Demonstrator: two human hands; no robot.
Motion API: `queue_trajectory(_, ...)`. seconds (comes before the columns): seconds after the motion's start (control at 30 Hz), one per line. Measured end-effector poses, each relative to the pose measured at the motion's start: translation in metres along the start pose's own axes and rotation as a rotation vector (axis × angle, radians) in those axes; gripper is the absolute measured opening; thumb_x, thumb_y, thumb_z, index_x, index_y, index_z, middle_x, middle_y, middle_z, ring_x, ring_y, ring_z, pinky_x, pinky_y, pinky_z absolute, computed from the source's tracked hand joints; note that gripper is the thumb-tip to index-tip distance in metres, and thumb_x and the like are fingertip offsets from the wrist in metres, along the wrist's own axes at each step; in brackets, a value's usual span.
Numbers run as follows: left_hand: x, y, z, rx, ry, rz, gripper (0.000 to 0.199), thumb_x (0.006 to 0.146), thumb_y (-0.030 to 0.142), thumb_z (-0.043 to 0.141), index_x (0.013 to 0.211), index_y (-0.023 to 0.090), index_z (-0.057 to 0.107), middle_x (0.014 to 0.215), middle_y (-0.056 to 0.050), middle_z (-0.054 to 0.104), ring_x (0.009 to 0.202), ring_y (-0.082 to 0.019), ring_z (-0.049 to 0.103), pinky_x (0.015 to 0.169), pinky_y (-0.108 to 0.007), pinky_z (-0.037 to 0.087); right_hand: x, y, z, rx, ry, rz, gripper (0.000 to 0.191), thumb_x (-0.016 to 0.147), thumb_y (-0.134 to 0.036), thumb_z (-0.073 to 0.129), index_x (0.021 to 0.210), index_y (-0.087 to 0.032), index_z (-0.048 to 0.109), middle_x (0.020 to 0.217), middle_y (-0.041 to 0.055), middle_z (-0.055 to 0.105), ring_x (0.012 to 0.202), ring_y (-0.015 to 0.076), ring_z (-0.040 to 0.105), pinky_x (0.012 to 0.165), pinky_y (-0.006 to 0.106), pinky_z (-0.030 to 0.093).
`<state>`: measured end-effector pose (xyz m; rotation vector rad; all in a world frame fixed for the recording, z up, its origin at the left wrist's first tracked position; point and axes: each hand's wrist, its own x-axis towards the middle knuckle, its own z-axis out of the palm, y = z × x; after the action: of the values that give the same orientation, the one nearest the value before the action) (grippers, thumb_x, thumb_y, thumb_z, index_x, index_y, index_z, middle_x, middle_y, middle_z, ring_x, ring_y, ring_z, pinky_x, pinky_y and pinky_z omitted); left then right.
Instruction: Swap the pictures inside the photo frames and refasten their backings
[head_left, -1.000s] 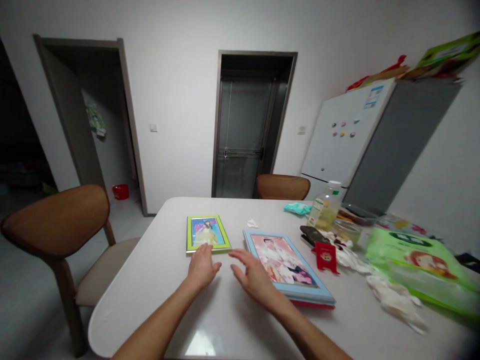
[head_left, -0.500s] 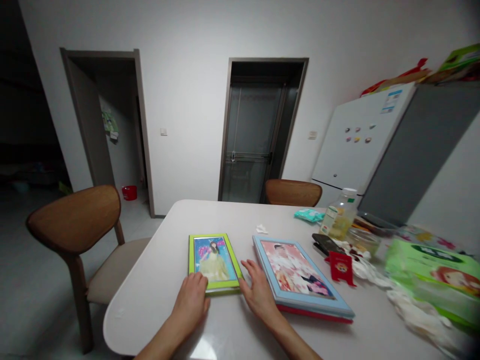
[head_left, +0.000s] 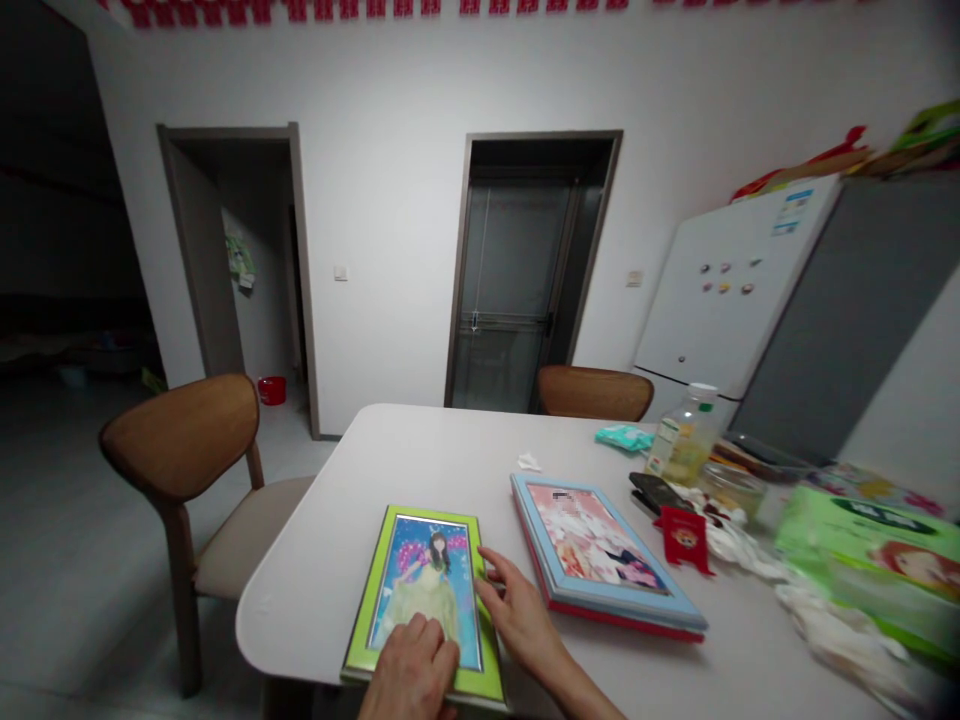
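A green-framed picture (head_left: 427, 585) lies on the white table (head_left: 315, 560) near its front edge. My left hand (head_left: 416, 665) rests over the picture's lower part, its fingers curled on the surface and its thumb near the bottom edge. Beside the frame's right edge is my right hand (head_left: 517, 610), fingers apart, fingertips touching or very near that edge. Just to the right, a blue-framed picture (head_left: 600, 545) lies on top of something red, with neither hand on it.
At the right are a bottle (head_left: 684, 435), a black phone-like item (head_left: 656, 492), a red card (head_left: 685, 540), crumpled tissues and a green tissue pack (head_left: 870, 550). A teal packet (head_left: 624, 438) lies farther back. Chairs stand left (head_left: 184, 440) and behind the table (head_left: 596, 393).
The green-framed picture has moved nearer to me and turned slightly. My left hand has shifted from its lower left corner onto its lower face. The camera view has tilted up a little.
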<state>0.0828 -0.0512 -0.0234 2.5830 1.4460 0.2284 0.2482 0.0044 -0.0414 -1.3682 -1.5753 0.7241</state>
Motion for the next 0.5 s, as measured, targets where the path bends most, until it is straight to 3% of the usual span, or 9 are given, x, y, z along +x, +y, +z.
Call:
queue_trajectory(0.1, -0.006, 0.0, -0.014, -0.095, 0.137, 0.059, 0.031, 0.063, 0.014, 0.056, 0.094, 0.021, 0.053, 0.095, -0.006, 0.054, 0.088, -0.024, 0.047, 0.075, -0.037, 0.041, -0.001, -0.009, -0.009, 0.125, -0.044, 0.063, 0.045, 0.074, -0.037, 0.046, 0.113, -0.014, 0.05, 0.109, 0.012, 0.057, 0.092, 0.0221, 0.056, 0.08, 0.035, 0.045)
queue_trajectory(0.2, -0.01, -0.002, -0.029, -0.3, 0.361, 0.037, 0.032, 0.067, 0.013, 0.053, 0.098, 0.022, 0.052, 0.094, -0.004, 0.054, 0.09, -0.021, 0.047, 0.08, -0.034, 0.04, -0.001, -0.024, -0.01, 0.239, -0.038, 0.013, 0.042, 0.077, -0.041, 0.043, 0.111, -0.017, 0.052, 0.111, 0.0098, 0.056, 0.098, 0.0211, 0.053, 0.085, 0.034, 0.042)
queue_trajectory(0.4, -0.012, -0.013, -0.037, -0.751, 0.671, -0.104, 0.021, 0.072, 0.021, 0.05, 0.093, 0.021, 0.054, 0.09, -0.004, 0.055, 0.089, -0.02, 0.052, 0.078, -0.033, 0.044, 0.004, -0.04, 0.017, 0.277, -0.113, -0.011, 0.045, 0.079, -0.044, 0.039, 0.114, -0.016, 0.049, 0.116, 0.01, 0.053, 0.106, 0.0203, 0.048, 0.088, 0.034, 0.039)
queue_trajectory(0.5, -0.014, -0.022, -0.035, -1.048, 0.819, -0.264, 0.025, 0.074, 0.033, 0.05, 0.096, 0.02, 0.051, 0.093, -0.004, 0.057, 0.089, -0.02, 0.055, 0.078, -0.031, 0.045, 0.004, -0.047, 0.031, 0.204, -0.132, -0.066, 0.044, 0.079, -0.04, 0.041, 0.116, -0.017, 0.047, 0.116, 0.01, 0.052, 0.104, 0.0194, 0.049, 0.089, 0.035, 0.038)
